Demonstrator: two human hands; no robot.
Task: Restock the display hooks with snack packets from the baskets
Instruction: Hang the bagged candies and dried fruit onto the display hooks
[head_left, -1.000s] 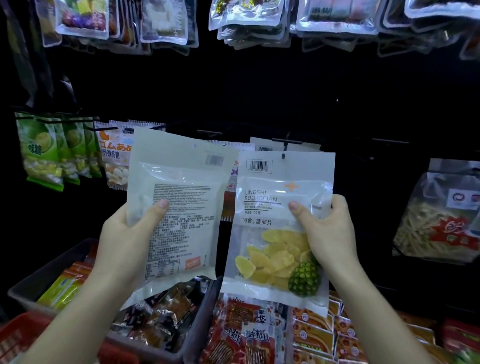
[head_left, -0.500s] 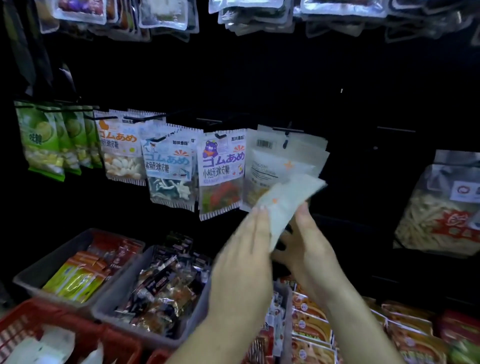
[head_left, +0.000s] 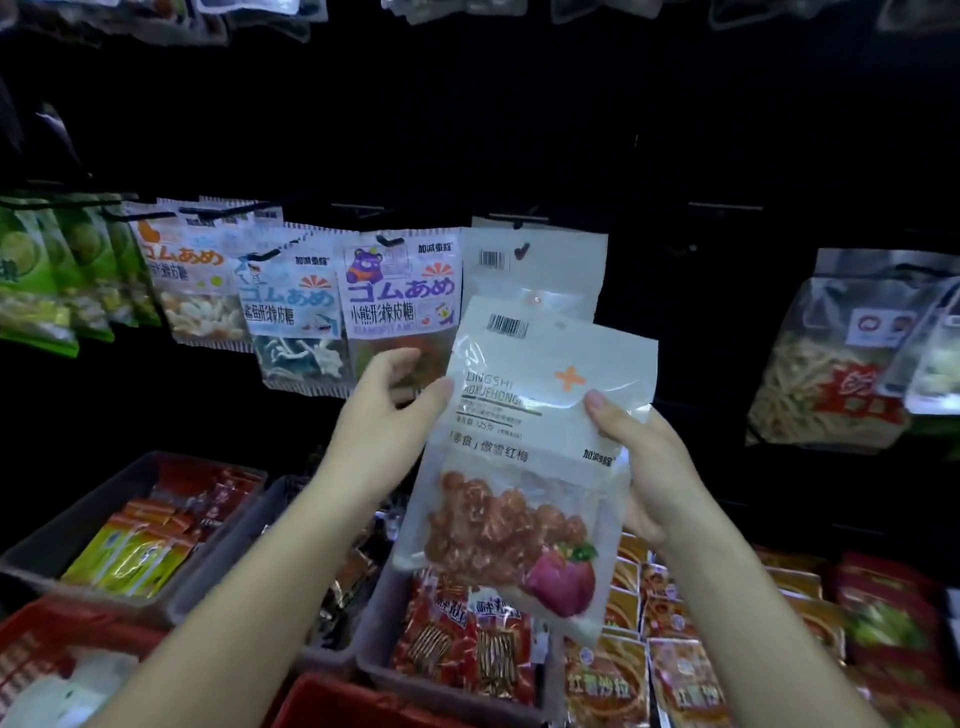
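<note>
A white packet of red plums (head_left: 524, 452) is held up in front of the hook wall, its printed front facing me. My right hand (head_left: 639, 467) grips its right edge, thumb on the front. My left hand (head_left: 387, 415) pinches its left edge with the thumb on the front. Just behind and above it, a white packet (head_left: 540, 265) hangs on a hook (head_left: 519, 218). Left of that hang gummy packets (head_left: 402, 296) and green packets (head_left: 47, 270).
Grey baskets (head_left: 62, 530) of snack packets stand below, with a red basket (head_left: 57, 644) at the lower left. Red and orange packets (head_left: 691, 670) lie at the lower right. A clear bag of strips (head_left: 831, 358) hangs at the right. Bare hooks (head_left: 724, 208) stick out between.
One second ago each hand held its own packet. The pineapple packet has left my hands; a white packet now hangs on the hook. Both hands now hold the turned plum packet.
</note>
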